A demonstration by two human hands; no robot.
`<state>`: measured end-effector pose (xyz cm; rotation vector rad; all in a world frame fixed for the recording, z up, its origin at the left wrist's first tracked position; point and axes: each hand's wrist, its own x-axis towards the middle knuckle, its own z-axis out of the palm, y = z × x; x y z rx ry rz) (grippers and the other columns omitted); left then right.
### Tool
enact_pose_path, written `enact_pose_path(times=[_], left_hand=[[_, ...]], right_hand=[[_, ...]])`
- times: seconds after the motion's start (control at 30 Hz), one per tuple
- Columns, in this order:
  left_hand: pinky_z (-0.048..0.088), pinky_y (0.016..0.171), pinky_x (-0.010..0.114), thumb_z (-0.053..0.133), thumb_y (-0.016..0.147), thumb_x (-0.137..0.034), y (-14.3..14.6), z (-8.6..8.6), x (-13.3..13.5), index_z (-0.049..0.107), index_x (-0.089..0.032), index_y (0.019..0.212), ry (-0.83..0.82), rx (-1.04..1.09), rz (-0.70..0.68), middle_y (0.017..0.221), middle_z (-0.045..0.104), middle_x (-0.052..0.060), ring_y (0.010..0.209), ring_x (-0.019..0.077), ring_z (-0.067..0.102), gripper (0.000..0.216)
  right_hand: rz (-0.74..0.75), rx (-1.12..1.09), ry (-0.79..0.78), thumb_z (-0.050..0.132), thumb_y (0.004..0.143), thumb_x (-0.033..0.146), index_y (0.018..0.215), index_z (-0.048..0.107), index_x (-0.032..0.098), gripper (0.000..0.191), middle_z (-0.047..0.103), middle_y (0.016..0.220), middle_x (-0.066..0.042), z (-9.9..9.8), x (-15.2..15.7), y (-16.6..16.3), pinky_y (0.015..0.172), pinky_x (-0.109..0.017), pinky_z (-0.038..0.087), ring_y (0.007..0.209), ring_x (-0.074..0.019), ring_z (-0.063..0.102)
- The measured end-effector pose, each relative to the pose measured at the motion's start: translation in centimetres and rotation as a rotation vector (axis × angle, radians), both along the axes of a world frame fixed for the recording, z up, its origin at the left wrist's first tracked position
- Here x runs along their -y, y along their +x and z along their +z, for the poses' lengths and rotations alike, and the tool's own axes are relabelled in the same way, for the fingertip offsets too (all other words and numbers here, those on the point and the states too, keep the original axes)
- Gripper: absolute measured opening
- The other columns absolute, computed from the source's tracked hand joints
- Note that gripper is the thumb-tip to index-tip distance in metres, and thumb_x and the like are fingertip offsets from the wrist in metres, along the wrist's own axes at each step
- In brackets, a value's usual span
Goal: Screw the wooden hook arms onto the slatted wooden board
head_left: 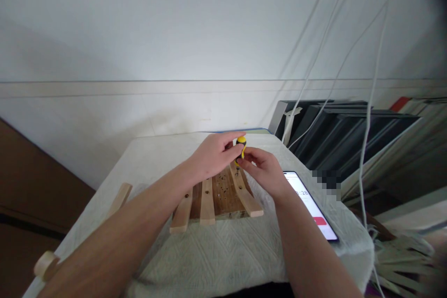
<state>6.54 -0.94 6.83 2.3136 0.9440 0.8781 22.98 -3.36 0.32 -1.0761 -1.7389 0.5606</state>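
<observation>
A stubby yellow-and-black screwdriver [240, 140] stands upright over the right-hand pale wooden strip [248, 199], its tip at a screw [237, 173] in the strip. My left hand [217, 152] is closed around the upper handle from the left. From the right, the fingers of my right hand [262, 167] pinch the lower part of the handle. Under them lies a brown wooden board [225, 198] with several small holes. Two more pale strips, a middle one [207, 207] and a left one [181, 216], lie across it, each showing a dark screw hole.
A phone [314, 209] with a lit screen lies right of my right forearm. Left of my left arm are a loose wooden strip [119, 200] and a round wooden piece [46, 265]. White cables [370, 116] hang at the right, before dark panels [342, 135]. A wall stands behind the cloth-covered table [216, 260].
</observation>
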Motion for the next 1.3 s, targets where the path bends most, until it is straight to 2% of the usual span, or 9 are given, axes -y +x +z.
enact_pose_path(times=[0.23,0.47,0.57,0.67,0.8,0.9,1.0,1.13,1.3], left_hand=[[0.027,0.048,0.022,0.061,0.077,-0.037,0.11,0.02,-0.16,0.067,-0.015,0.093,0.051,0.042,0.121,0.052,0.040,-0.006,0.047,0.0069,0.035,0.028],[0.030,0.050,0.021,0.048,0.085,-0.033,0.08,0.37,0.10,0.064,-0.016,0.109,0.031,-0.013,0.031,0.060,0.051,-0.003,0.052,0.0081,0.040,0.034],[0.030,0.048,0.021,0.051,0.084,-0.038,0.15,0.32,0.02,0.061,-0.016,0.114,0.020,-0.012,0.067,0.055,0.046,-0.005,0.050,0.0084,0.040,0.039],[0.027,0.045,0.021,0.058,0.079,-0.043,0.23,0.42,0.03,0.063,-0.014,0.105,0.014,0.014,0.134,0.051,0.041,-0.007,0.046,0.0081,0.037,0.040],[0.025,0.045,0.021,0.058,0.079,-0.039,0.25,0.64,0.22,0.066,-0.014,0.093,0.050,0.009,0.152,0.050,0.037,-0.007,0.046,0.0076,0.035,0.029],[0.027,0.047,0.021,0.056,0.081,-0.036,0.22,0.61,0.29,0.067,-0.016,0.100,0.072,-0.007,0.107,0.052,0.040,-0.006,0.047,0.0076,0.035,0.030],[0.028,0.048,0.021,0.051,0.084,-0.034,0.20,0.42,0.29,0.066,-0.017,0.106,0.052,-0.013,0.059,0.054,0.044,-0.005,0.049,0.0079,0.037,0.032],[0.028,0.048,0.021,0.055,0.081,-0.040,0.24,0.26,0.27,0.063,-0.015,0.110,0.015,0.021,0.117,0.054,0.044,-0.006,0.048,0.0080,0.037,0.039],[0.026,0.046,0.021,0.060,0.077,-0.043,0.28,0.40,0.23,0.067,-0.015,0.090,0.035,0.046,0.171,0.051,0.038,-0.007,0.046,0.0070,0.034,0.033]], right_hand=[[-0.100,-0.025,-0.049,0.070,0.071,0.031,0.083,0.057,0.019,0.021,0.053,0.065,0.003,-0.05,-0.28,-0.41,0.053,-0.025,0.035,0.058,-0.0105,0.045],[-0.003,-0.044,0.049,0.054,0.078,0.020,0.100,0.061,0.020,0.023,0.060,0.077,0.001,0.50,0.10,-0.40,0.057,-0.026,0.038,0.062,-0.0113,0.048],[-0.043,-0.010,0.038,0.055,0.078,0.022,0.091,0.063,0.019,0.015,0.060,0.071,0.001,0.69,0.08,-0.57,0.057,-0.026,0.038,0.060,-0.0112,0.048],[-0.093,-0.017,0.007,0.063,0.074,0.028,0.084,0.060,0.020,0.013,0.059,0.070,0.002,0.55,-0.13,-0.79,0.056,-0.025,0.037,0.059,-0.0111,0.047],[-0.120,-0.051,-0.002,0.068,0.069,0.032,0.082,0.057,0.020,0.021,0.059,0.072,0.002,0.25,-0.29,-0.78,0.055,-0.025,0.037,0.060,-0.0113,0.048],[-0.070,-0.045,0.039,0.061,0.075,0.026,0.088,0.060,0.020,0.015,0.060,0.074,0.001,0.29,-0.13,-0.49,0.056,-0.025,0.037,0.061,-0.0116,0.049],[-0.035,-0.039,0.060,0.055,0.077,0.020,0.094,0.063,0.019,0.019,0.061,0.073,0.001,0.42,0.03,-0.20,0.059,-0.026,0.038,0.062,-0.0116,0.049],[-0.073,-0.018,0.042,0.059,0.076,0.022,0.090,0.064,0.020,0.016,0.060,0.070,0.001,0.38,-0.05,-0.23,0.058,-0.026,0.038,0.061,-0.0116,0.048],[-0.111,-0.068,0.010,0.069,0.069,0.028,0.080,0.055,0.020,0.019,0.054,0.068,0.003,0.14,-0.34,-0.51,0.054,-0.025,0.036,0.058,-0.0109,0.046]])
